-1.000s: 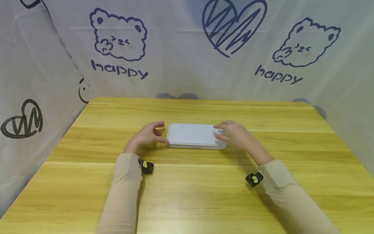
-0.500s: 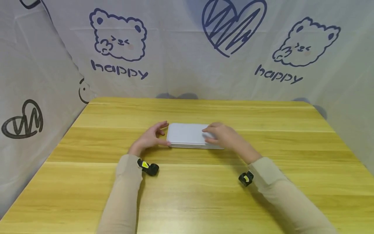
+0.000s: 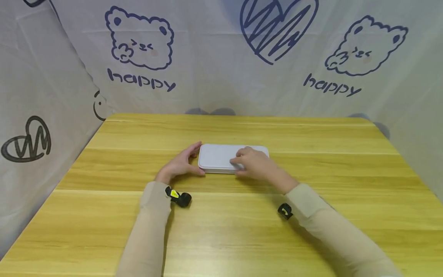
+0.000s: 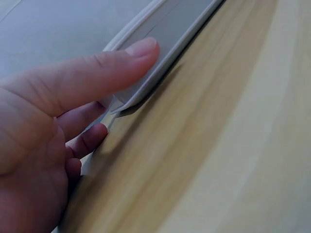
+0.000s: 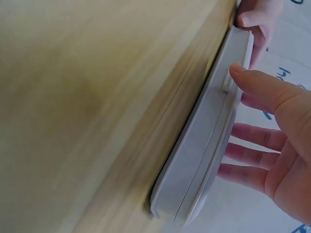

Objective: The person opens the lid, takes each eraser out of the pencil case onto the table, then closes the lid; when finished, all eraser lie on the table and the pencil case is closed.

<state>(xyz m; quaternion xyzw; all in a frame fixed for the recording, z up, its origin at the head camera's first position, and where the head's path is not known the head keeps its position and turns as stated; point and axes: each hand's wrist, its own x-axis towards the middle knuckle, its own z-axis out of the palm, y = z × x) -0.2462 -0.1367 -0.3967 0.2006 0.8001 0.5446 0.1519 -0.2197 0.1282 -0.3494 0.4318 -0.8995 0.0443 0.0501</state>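
Observation:
A flat white case (image 3: pixel 218 156) with rounded corners lies on the wooden table, its lid down. Along its front side runs a seam with a small catch (image 5: pixel 227 81). My left hand (image 3: pixel 180 163) holds the case's left end, the thumb (image 4: pixel 143 48) along the front side and the fingers round behind the corner. At the catch is the thumb of my right hand (image 3: pixel 257 163). The other right fingers (image 5: pixel 248 172) reach over the lid, fairly straight, their tips at its surface. What lies inside the case is hidden.
The wooden table (image 3: pixel 221 231) spreads out around the case on every side. Behind it hangs a pale cloth (image 3: pixel 207 77) printed with bears and hearts. Black wrist cameras (image 3: pixel 181 199) sit at both sleeve cuffs.
My right hand has slid left across the lid from the case's right end to the middle of its front edge. My left hand has moved slightly right, closer round the left end.

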